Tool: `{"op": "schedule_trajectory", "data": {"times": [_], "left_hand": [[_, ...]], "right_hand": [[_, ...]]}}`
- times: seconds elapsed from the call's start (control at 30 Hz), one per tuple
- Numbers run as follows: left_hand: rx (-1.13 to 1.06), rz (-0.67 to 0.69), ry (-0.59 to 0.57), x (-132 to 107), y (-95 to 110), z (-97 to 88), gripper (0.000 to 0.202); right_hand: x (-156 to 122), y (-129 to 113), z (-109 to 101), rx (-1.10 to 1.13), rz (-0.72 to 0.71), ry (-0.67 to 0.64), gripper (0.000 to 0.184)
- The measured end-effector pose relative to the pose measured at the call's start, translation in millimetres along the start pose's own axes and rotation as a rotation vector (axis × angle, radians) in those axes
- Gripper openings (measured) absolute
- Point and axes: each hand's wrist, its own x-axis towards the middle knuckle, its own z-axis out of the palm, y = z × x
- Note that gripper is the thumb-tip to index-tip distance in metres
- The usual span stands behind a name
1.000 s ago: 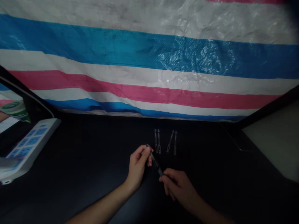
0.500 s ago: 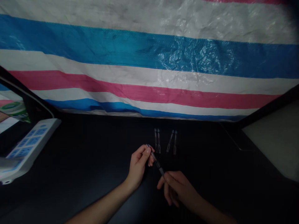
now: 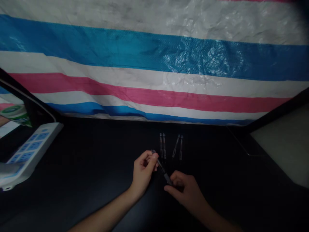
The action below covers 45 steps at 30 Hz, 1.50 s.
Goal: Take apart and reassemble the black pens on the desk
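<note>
My left hand [image 3: 143, 170] pinches a slim dark pen [image 3: 163, 169] near its upper end, between thumb and fingers. The pen slants down to the right, and its small tip end shows just above my left fingers. At the lower, greyish end, my right hand [image 3: 185, 188] closes around the pen with the thumb below and curled fingers above. Just beyond my left hand lie a pair of similar pens [image 3: 164, 146], side by side. Another pair of pens [image 3: 181, 148] lies to their right, one of them tilted.
A white power strip [image 3: 31, 151] with blue socket faces lies at the left, beside a green and white container [image 3: 16, 113]. A striped plastic sheet [image 3: 154, 77] hangs behind the dark table [image 3: 96, 154]. A pale panel [image 3: 285, 145] stands at the right.
My right hand has turned at the pen's lower end: its fingers have moved from hanging below to curling above, with the thumb now underneath. My left hand has barely shifted.
</note>
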Motion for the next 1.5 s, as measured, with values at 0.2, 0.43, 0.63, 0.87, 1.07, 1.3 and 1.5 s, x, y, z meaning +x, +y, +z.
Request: {"op": "schedule_trajectory", "data": {"times": [0.2, 0.43, 0.63, 0.87, 1.07, 1.3, 1.5], "left_hand": [[-0.042, -0.014, -0.043, 1, 2, -0.9, 0.035], [-0.190, -0.088, -0.190, 5, 0, -0.6, 0.032], [-0.149, -0.027, -0.156, 3, 0, -1.9, 0.031], [0.026, 0.062, -0.082, -1, 3, -1.5, 0.034], [0.008, 0.031, -0.098, 1, 3, -0.6, 0.033], [-0.207, -0.112, -0.193, 7, -2, -1.5, 0.033], [-0.405, -0.243, -0.287, 9, -2, 0.0, 0.035]], "right_hand": [[1, 4, 1, 0.262, 0.100, -0.164, 0.033], [8, 15, -4, 0.791, 0.302, -0.509, 0.052], [6, 11, -4, 0.663, 0.265, -0.422, 0.054], [0, 0, -1, -0.115, -0.115, 0.008, 0.022], [0, 0, -2, -0.057, -0.050, -0.022, 0.022], [7, 8, -4, 0.521, 0.223, -0.387, 0.046], [10, 20, -11, 0.893, 0.341, -0.631, 0.045]]}}
